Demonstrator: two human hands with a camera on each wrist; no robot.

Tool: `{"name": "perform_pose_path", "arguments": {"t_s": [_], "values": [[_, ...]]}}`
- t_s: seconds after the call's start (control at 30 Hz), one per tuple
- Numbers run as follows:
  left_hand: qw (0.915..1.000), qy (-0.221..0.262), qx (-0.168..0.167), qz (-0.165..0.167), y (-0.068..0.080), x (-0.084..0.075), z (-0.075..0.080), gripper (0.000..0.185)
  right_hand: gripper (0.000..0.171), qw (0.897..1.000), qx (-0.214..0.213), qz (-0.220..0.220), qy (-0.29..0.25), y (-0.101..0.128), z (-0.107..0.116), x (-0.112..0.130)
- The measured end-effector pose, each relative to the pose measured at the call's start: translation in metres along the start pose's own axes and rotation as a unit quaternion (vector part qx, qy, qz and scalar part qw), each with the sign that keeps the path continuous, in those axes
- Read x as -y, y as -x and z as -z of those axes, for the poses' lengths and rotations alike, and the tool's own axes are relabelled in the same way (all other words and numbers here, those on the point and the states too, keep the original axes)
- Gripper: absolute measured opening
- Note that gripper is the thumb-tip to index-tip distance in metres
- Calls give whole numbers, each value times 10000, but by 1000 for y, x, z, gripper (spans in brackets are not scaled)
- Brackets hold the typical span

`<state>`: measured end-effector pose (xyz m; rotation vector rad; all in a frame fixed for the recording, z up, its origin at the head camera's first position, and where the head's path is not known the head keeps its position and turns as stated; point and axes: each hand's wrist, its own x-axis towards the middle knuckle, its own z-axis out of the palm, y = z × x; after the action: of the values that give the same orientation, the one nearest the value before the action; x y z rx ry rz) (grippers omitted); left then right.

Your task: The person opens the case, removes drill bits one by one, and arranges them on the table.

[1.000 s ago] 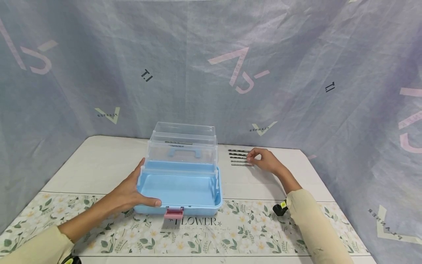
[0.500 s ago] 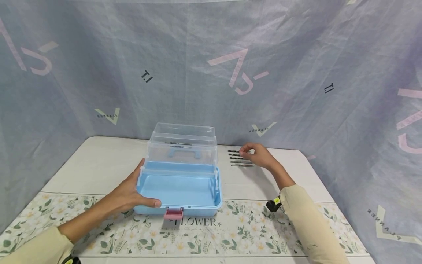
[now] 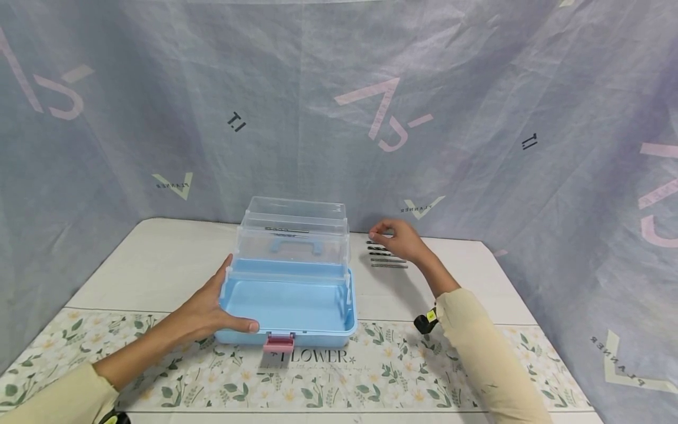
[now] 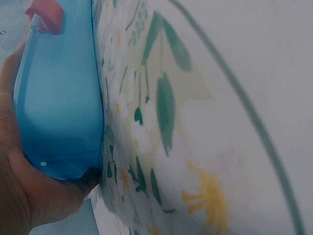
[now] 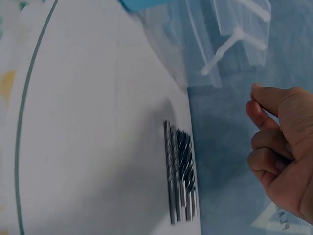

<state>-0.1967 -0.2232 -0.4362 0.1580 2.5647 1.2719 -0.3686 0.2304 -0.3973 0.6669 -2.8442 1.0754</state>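
Head view first, working from our left: our left hand [image 3: 203, 315] rests against the near left corner of the blue box [image 3: 288, 306], palm along its side wall and thumb curled over the front rim, so it grips the base; the left wrist view confirms this, with the palm [image 4: 22, 196] pressed to the blue wall [image 4: 58, 103] and the pink latch [image 4: 46, 14] showing at the top. The box stands open on the flowered table cover [image 3: 371, 377], its clear tiered trays [image 3: 293, 235] swung up and back, and one drill bit [image 3: 286, 229] lies in an upper tray. Moving right, a row of drill bits [image 3: 388, 259] lies on the bare white tabletop [image 3: 159, 265] just beside the box. Our right hand [image 3: 399, 235] hovers above the far end of that row, fingers bent; from the head view it may pinch one bit, but the right wrist view shows the fingers [image 5: 279, 142] curled with nothing plainly between them and the bits [image 5: 182, 176] blurred on the table below, so we cannot tell whether anything is held. We judge the chief risk to be a slim bit slipping from a light pinch and rolling off the table's back edge, or knocking its neighbours out of line. The raised trays could also tip or shift if the right hand bumps them, which our left hand's hold on the base guards against.
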Motion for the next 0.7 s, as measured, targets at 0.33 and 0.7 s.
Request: {"name": "perform_pose_path", "arguments": {"t_s": [0.33,0.7], "values": [[10000,0,8,23,-1,0,0,171,20,9989,-199,384,-202,-15,-10,28],[10000,-6,8,-17,-1,0,0,170,23,9974,-299,487,-436,-27,-14,56]]}}
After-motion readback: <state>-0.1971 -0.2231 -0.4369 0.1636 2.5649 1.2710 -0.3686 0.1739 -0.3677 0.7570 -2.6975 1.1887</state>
